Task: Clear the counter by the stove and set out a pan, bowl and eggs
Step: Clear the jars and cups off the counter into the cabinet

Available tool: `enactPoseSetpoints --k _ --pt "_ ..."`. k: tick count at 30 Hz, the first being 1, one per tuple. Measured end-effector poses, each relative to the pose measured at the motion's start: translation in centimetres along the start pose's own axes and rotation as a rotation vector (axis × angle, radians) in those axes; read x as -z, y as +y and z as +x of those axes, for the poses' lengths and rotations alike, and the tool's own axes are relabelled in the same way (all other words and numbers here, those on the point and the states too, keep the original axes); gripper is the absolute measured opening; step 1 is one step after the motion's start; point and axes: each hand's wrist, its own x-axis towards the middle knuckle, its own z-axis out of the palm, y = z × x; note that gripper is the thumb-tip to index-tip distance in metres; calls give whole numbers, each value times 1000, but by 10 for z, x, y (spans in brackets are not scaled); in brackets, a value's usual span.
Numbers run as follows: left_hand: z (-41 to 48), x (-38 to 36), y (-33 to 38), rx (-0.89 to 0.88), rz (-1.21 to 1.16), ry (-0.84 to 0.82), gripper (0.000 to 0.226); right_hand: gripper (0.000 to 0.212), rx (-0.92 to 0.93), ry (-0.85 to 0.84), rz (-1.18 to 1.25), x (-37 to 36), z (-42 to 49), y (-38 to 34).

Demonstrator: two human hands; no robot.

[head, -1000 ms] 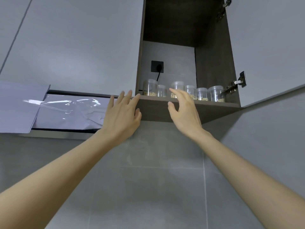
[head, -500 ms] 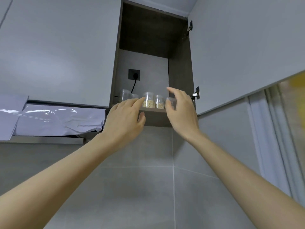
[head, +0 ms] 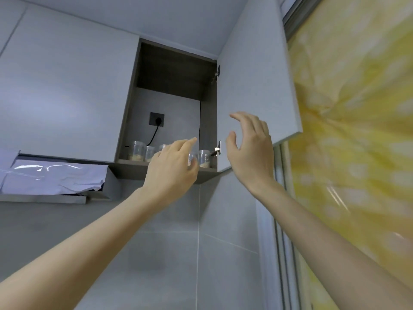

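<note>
Clear plastic jars [head: 136, 151], pale grains in the bottoms, in a row along the front lip of the open cupboard [head: 169, 72], right behind the left fingertips. Left hand [head: 172, 168] raised in front of that row, forefinger [head: 190, 140] stretched toward the inner right wall, other fingers loosely bent, nothing plainly gripped; touching a jar or not, impossible to tell. Middle jars hidden behind the knuckles; two clear to their left, one just past the thumb, beside the lower hinge [head: 218, 149]. Right hand [head: 250, 151] up before the swung-open grey door [head: 257, 74], fingers [head: 243, 118] apart and softly curved, palm empty, thumb near that hinge, the door's bottom edge level with the wrist. Plenty of free height above the jars, up to the dark cupboard top. Black socket [head: 157, 119] with hanging cable [head: 154, 136] on the back wall, above the left fingers. Further left of them, a range hood [head: 53, 177] under crinkled film, cut off at the frame edge. Right of the right fingers, a window frame [head: 283, 220] and a blurred yellow patterned covering [head: 357, 130]. Grey tiled wall [head: 156, 242] below both wrists.
</note>
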Motion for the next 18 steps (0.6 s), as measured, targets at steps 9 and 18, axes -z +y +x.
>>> enactPoseSetpoints --k 9,18 --pt "12 33 62 -64 -3 -15 52 55 -226 -163 -336 54 25 41" --pt "21 42 64 -81 46 -19 52 65 -433 -241 -62 54 30 48"
